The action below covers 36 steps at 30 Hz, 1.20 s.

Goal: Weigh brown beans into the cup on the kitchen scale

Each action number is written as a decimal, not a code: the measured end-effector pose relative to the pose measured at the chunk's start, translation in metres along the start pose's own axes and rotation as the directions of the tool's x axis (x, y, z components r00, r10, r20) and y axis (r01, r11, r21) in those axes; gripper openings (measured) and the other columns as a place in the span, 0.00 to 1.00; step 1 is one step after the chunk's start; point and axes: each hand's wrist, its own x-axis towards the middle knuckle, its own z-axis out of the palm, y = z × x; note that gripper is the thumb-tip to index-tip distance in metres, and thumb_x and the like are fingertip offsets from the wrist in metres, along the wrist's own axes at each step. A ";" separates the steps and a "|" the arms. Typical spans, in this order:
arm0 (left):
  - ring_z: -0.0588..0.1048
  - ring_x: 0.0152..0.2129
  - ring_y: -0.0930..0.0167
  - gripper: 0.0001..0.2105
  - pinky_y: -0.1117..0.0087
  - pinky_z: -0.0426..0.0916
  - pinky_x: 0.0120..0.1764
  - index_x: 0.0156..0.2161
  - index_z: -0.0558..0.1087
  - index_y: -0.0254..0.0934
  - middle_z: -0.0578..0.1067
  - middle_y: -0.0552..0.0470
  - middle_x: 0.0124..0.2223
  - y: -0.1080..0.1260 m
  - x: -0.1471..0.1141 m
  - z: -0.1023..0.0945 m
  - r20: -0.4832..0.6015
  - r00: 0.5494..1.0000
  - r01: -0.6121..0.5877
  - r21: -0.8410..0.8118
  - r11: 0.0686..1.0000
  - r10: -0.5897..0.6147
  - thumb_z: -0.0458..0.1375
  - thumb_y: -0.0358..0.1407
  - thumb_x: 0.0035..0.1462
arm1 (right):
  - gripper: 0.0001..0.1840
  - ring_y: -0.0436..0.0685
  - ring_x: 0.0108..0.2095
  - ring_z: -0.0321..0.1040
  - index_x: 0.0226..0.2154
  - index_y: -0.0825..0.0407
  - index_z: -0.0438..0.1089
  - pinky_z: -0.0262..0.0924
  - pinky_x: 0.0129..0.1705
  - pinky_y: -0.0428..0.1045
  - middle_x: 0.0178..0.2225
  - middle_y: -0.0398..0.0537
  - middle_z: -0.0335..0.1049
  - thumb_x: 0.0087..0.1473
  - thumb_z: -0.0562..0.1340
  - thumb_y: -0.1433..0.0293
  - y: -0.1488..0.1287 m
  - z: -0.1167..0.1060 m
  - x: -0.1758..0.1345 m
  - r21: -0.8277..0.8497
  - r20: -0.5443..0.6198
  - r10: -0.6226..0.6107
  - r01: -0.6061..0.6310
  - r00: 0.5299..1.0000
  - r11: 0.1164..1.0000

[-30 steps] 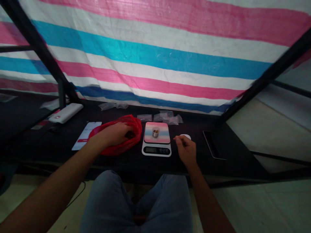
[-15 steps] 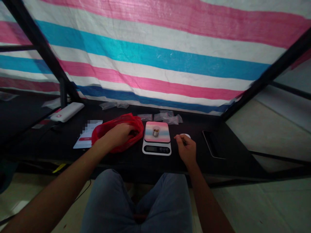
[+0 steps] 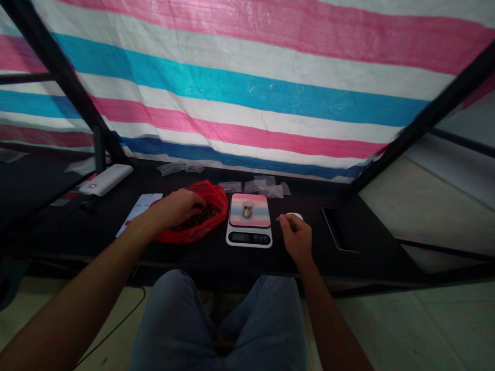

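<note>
two bare hands over a dark tabletop (image 3: 216, 252): right hand (image 3: 297, 238) pinched closed on something too small to tell, left hand (image 3: 176, 207) curled inside a crinkly red plastic bag (image 3: 209, 198) of small brown bits, grip unclear. between them, a flat scale (image 3: 249, 222) carries a little cup (image 3: 247, 209); behind, a striped woven tarp (image 3: 247, 93).

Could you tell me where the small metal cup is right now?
The small metal cup stands on the kitchen scale, mid-table, between red bag and right hand.

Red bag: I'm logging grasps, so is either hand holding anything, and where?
The left hand reaches into the open mouth of the red bag; its grip is hidden. The right hand pinches something too small to identify.
</note>
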 end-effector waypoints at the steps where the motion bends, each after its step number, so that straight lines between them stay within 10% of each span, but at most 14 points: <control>1: 0.82 0.47 0.60 0.18 0.64 0.72 0.52 0.52 0.83 0.41 0.84 0.44 0.52 0.001 -0.001 -0.001 0.023 1.000 0.002 0.003 1.000 -0.002 0.56 0.30 0.62 | 0.17 0.52 0.20 0.63 0.26 0.52 0.77 0.56 0.23 0.47 0.19 0.44 0.69 0.59 0.61 0.59 0.000 0.000 0.000 -0.002 0.001 0.003 -0.003 1.000 1.000; 36: 0.81 0.45 0.66 0.14 0.69 0.70 0.52 0.52 0.82 0.39 0.84 0.53 0.52 0.012 -0.005 -0.021 -0.071 0.988 -0.150 -0.243 0.958 0.136 0.59 0.31 0.66 | 0.16 0.54 0.23 0.67 0.26 0.51 0.77 0.59 0.25 0.48 0.21 0.44 0.72 0.59 0.61 0.59 0.000 0.000 0.000 -0.001 0.031 0.019 -0.019 0.999 1.000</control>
